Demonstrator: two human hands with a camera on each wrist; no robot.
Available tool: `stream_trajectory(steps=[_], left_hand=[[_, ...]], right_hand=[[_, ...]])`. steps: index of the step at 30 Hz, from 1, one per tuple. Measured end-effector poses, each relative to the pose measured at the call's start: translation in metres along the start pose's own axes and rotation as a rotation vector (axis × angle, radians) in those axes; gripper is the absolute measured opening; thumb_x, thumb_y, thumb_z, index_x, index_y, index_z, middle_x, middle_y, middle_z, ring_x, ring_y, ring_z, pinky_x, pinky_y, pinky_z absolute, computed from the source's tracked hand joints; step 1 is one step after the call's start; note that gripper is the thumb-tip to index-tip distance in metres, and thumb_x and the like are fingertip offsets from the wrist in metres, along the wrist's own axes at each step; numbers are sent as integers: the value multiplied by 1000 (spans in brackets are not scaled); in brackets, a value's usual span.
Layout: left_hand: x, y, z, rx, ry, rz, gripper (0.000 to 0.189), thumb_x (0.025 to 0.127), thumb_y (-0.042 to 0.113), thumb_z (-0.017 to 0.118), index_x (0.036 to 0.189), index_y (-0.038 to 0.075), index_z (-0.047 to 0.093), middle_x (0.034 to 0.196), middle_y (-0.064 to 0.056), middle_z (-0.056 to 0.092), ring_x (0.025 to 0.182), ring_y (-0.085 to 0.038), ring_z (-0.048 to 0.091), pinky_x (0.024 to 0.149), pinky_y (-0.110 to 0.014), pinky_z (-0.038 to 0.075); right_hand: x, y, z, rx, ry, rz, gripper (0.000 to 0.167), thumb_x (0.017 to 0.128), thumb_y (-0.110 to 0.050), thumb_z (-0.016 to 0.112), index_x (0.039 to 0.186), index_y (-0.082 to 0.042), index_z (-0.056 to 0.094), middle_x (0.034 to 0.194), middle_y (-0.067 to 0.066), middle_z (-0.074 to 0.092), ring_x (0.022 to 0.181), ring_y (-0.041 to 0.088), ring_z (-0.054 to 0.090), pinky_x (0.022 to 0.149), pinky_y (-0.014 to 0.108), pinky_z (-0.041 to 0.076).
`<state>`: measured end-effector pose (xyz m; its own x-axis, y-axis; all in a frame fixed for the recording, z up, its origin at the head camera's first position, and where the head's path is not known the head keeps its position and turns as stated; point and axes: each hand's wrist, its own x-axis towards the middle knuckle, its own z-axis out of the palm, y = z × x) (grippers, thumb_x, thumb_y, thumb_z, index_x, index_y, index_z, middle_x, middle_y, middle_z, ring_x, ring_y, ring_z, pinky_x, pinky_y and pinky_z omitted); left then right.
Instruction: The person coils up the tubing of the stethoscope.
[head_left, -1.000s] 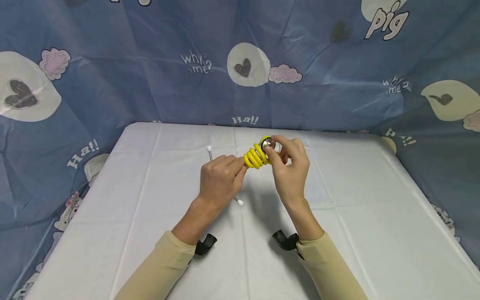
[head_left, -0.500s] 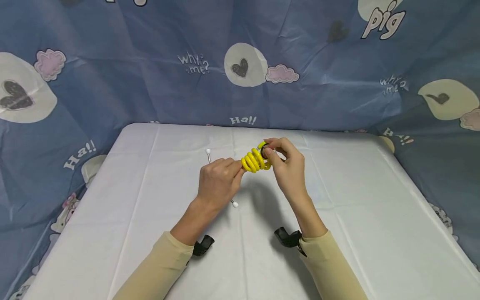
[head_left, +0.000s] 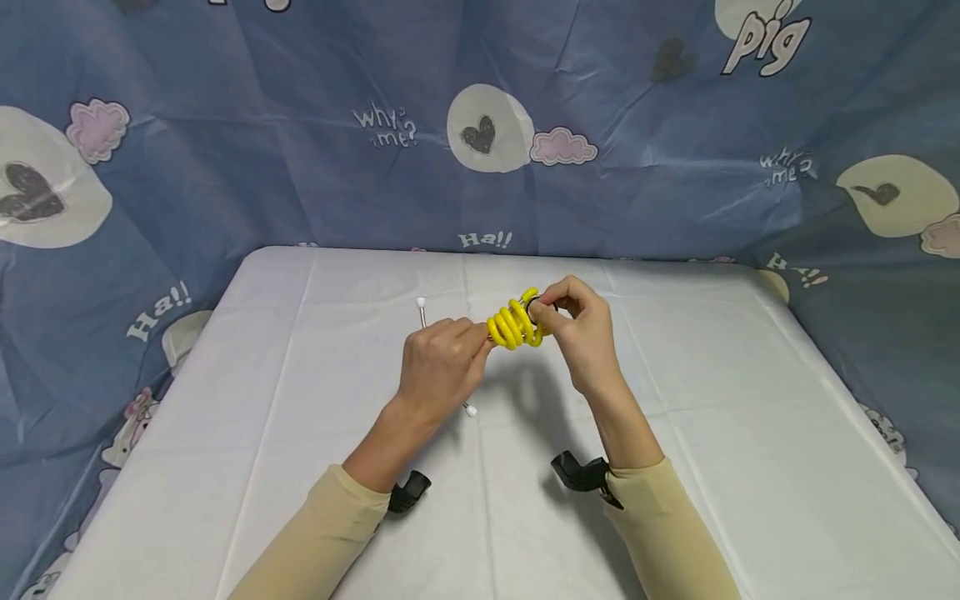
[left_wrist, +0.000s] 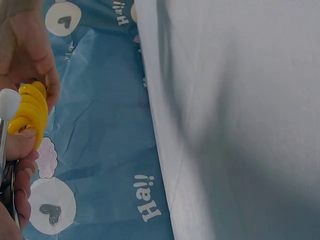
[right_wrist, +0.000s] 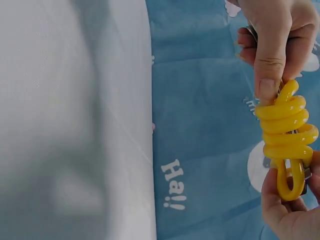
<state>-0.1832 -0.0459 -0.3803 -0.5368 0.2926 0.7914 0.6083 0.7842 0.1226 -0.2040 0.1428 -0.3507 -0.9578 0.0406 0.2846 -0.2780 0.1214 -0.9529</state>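
Observation:
A thick yellow coil (head_left: pixel 514 325) is held above the table between both hands. My left hand (head_left: pixel 442 358) grips at its narrow left end, the thumb against the coil in the right wrist view. Also in that hand is a thin metal rod with white tips (head_left: pixel 421 303); one white tip (left_wrist: pixel 9 104) shows close up in the left wrist view. My right hand (head_left: pixel 588 333) pinches a round, black-rimmed metal piece (head_left: pixel 535 309) at the coil's right end. A yellow loop (right_wrist: pixel 291 185) hangs between the fingers there. The core inside the coil is mostly hidden.
Under both hands lies a white-covered table (head_left: pixel 337 400). Behind and beside it hangs a blue printed cloth (head_left: pixel 300 125). Black wrist cameras, such as the right one (head_left: pixel 581 472), stick out under each wrist.
The right hand has turned the round metal piece, so its shiny face no longer shows. The coil's right end has dipped a little. The left hand keeps its grip.

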Motion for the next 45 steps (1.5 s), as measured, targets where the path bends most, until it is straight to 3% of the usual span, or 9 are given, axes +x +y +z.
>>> stream_trajectory(steps=[6, 11, 19, 30, 37, 45], left_hand=[[0, -2, -1, -10, -3, -16, 6, 83, 13, 79, 80, 9, 75, 67, 2, 69, 53, -13, 56, 48, -27, 48], [0, -4, -1, -16, -5, -4, 5, 83, 12, 79, 81, 9, 76, 66, 2, 68, 52, -12, 55, 47, -26, 46], [0, -2, -2, -14, -9, 17, 7, 83, 14, 80, 82, 8, 76, 68, 1, 69, 54, -13, 57, 47, -26, 47], [-2, 2, 1, -11, -2, 37, 6, 82, 12, 80, 84, 8, 76, 67, 1, 69, 53, -12, 56, 47, -25, 46], [-3, 2, 2, -44, -14, -43, 7, 85, 16, 77, 79, 12, 75, 69, 3, 71, 55, -12, 59, 49, -27, 49], [-1, -6, -1, -78, -62, -88, 17, 84, 13, 77, 68, 15, 70, 68, 5, 69, 57, -11, 58, 50, -28, 46]], right_hand=[[-1, 2, 4, 64, 20, 19, 18, 88, 0, 69, 101, -2, 57, 96, 5, 56, 86, 15, 57, 67, 19, 51], [0, 3, 3, 17, 16, 9, 26, 90, -2, 69, 116, 0, 62, 95, 5, 59, 82, 14, 57, 66, 18, 51], [-1, 3, 1, -121, 24, 63, 21, 96, -15, 66, 111, -1, 68, 96, 8, 64, 81, 13, 61, 68, 19, 51], [-2, -2, -1, -189, -14, 97, 20, 102, -15, 55, 114, 1, 56, 98, 11, 59, 86, 17, 58, 71, 20, 51], [-4, -2, 0, -195, -6, 42, 22, 101, -17, 58, 118, -3, 56, 99, 9, 58, 89, 17, 58, 73, 21, 52], [-2, -2, -5, -185, -101, 38, 22, 99, -15, 60, 119, -7, 63, 98, 12, 62, 88, 19, 61, 76, 30, 58]])
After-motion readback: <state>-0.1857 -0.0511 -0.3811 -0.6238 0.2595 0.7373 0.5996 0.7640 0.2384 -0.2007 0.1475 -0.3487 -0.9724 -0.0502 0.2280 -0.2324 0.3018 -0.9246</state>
